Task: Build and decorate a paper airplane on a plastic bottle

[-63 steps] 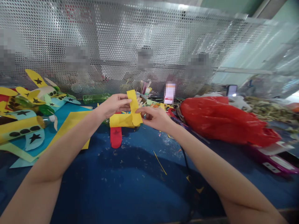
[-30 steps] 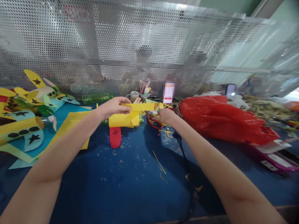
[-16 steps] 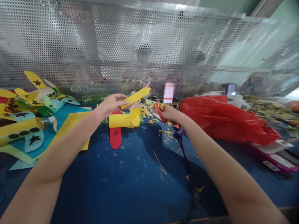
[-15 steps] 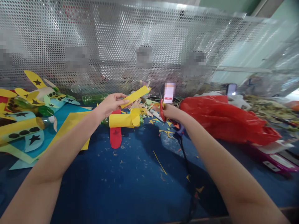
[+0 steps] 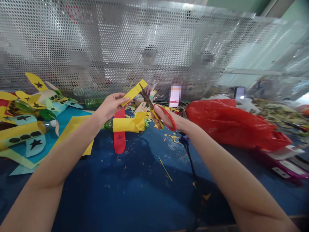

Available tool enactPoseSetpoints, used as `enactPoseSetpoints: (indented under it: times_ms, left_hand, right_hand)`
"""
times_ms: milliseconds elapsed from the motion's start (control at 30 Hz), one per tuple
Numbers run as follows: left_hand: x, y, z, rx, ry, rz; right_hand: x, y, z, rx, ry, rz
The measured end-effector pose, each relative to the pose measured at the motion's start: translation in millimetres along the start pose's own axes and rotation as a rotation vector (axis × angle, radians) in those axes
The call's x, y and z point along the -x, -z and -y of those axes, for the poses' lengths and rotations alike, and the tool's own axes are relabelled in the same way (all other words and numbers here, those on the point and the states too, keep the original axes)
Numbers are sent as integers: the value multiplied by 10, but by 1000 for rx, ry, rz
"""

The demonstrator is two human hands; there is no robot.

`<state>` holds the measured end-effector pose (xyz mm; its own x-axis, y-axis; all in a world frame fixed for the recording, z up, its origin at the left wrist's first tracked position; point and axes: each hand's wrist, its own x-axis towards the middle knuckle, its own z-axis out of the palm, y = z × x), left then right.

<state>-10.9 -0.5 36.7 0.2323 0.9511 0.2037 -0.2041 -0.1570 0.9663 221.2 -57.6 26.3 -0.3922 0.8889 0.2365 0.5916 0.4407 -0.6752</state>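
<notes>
My left hand (image 5: 115, 104) pinches a yellow paper strip (image 5: 134, 92) at its lower end. My right hand (image 5: 166, 117) is closed on a pair of scissors (image 5: 151, 106) with red and yellow handles. Their dark blades lie across the strip near its upper right end. Below the hands, a bottle wrapped in yellow paper (image 5: 125, 125) rests on its side, with a yellow piece standing at its right end. A red paper wing (image 5: 119, 146) with a dark star sticks out from under it.
Finished-looking bottle planes (image 5: 23, 137) and yellow sheets (image 5: 72, 132) lie at the left. Paper scraps (image 5: 173, 138) litter the blue table (image 5: 116, 193). A lit phone (image 5: 175, 96), a red plastic bag (image 5: 214, 120) and a purple case (image 5: 289, 169) are at the right. Perforated metal (image 5: 120, 38) stands behind.
My right hand has moved left with the scissors, bringing the blades up to the strip. My left hand has shifted slightly left, and the strip is tilted more steeply.
</notes>
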Motion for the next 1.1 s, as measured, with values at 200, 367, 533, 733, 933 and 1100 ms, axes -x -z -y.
enactPoseSetpoints:
  times_ms: [200,367,533,733,933,1100]
  left_hand:
    - [18,-15,20,-35,35,76]
    - [35,-30,20,-56,29,130]
    - [53,-42,7,-83,49,135]
    - [32,-44,-20,-72,17,146]
    - [-24,-119,-40,-83,4,146]
    - [-107,-190,-27,-89,9,160]
  right_hand:
    - [14,-45,40,-102,-145,25]
    - [10,-52,35,-82,-137,20]
    - [8,-42,32,-60,-158,16]
    - [29,-16,84,-39,-121,10]
    - [43,41,120,-48,-142,-3]
    - [27,108,43,32,-108,-7]
